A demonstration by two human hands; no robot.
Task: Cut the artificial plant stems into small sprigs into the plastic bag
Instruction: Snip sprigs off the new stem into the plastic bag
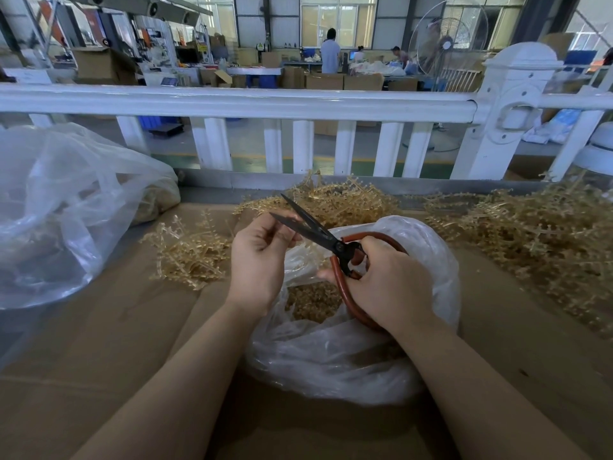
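A person sits at a cardboard-covered table [99, 343], seen from their own head looking down. Their right hand [388, 287] grips scissors [318, 234] by red loop handles, fingers curled through and around them. The dark blades stand apart in a narrow V, pointing up and left.

The left hand [262, 257] is raised just beside the blades, fingers curled and thumb meeting fingertips as if pinching something thin at the lower blade. Whether a stem is actually between them cannot be made out; it is too small or hidden.

Both hands hover directly above the open mouth of a clear plastic bag [414, 260], likely so that cut pieces drop straight in. A heap of tan sprigs [311, 300] already lies inside.

Uncut tan stems [524, 234] lie in loose piles within reach: a large one to the right, one behind the bag, a smaller one to the left. A bigger bag [66, 200] sits far left. A white fence [232, 101] runs behind the table, with a workshop beyond.
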